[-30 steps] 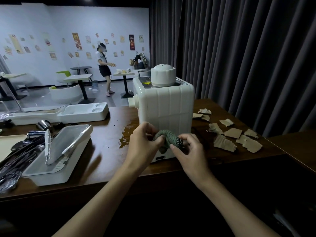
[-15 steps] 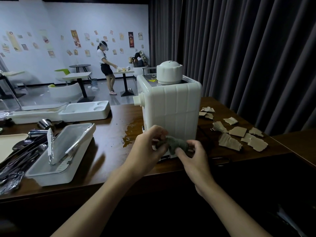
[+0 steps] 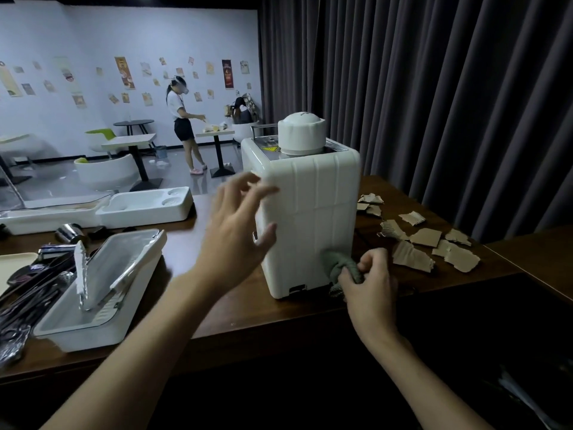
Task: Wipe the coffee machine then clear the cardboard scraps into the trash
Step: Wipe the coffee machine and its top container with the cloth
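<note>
Coffee machine [image 3: 310, 218] wiping looks barely begun: right grip [image 3: 369, 280] clamps cloth [image 3: 338, 265] against it, left grip [image 3: 235, 231] spread apart; scraps [image 3: 426, 237] uncleared.

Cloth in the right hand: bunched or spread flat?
Bunched: the right hand grips the green cloth wadded against the lower corner of the coffee machine.

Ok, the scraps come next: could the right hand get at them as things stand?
Probably yes: the cardboard scraps lie uncovered just right of the right hand, with nothing between, though it grips the cloth.
</note>
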